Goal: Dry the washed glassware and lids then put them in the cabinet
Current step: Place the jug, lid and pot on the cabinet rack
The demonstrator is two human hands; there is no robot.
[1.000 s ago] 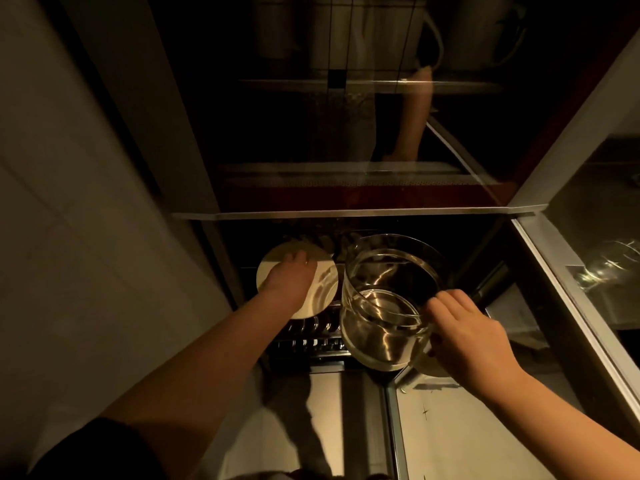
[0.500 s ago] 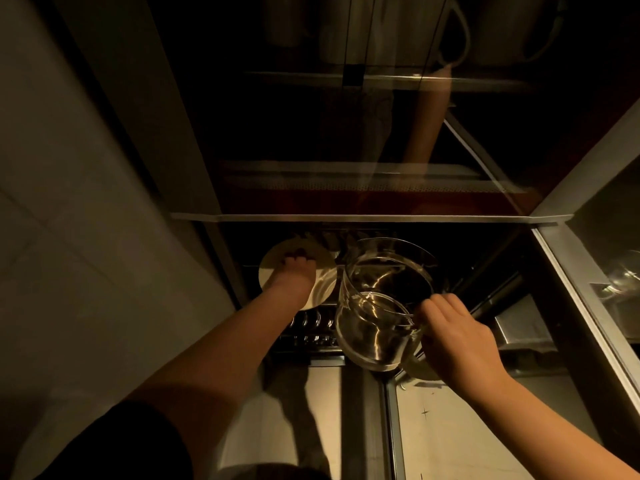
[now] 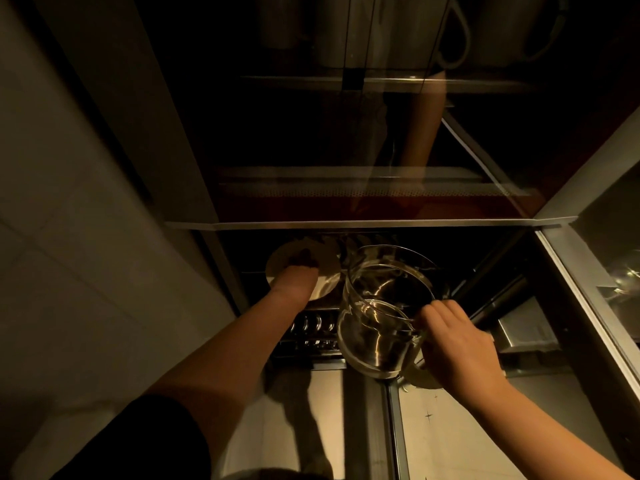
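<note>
A clear glass pitcher [image 3: 381, 306] hangs tilted in front of the open cabinet, mouth turned up and away from me. My right hand [image 3: 457, 344] grips it at its handle side, with a pale round lid [image 3: 420, 377] partly showing under the fingers. My left hand [image 3: 298, 277] reaches into the cabinet's lower shelf and holds a pale round lid [image 3: 325, 268] up against the dish rack [image 3: 311, 327]. Its fingertips are lost in the dark.
A metal shelf edge [image 3: 363, 224] crosses above both hands. Mugs [image 3: 450, 36] stand on the upper shelf. The open glass cabinet door [image 3: 588, 289] stands at the right. A pale tiled wall [image 3: 86, 237] fills the left. Counter [image 3: 450, 438] lies below.
My left hand has pushed the round lid deeper into the cabinet. The pitcher in my right hand has shifted slightly toward the shelf. The view has tipped upward.
</note>
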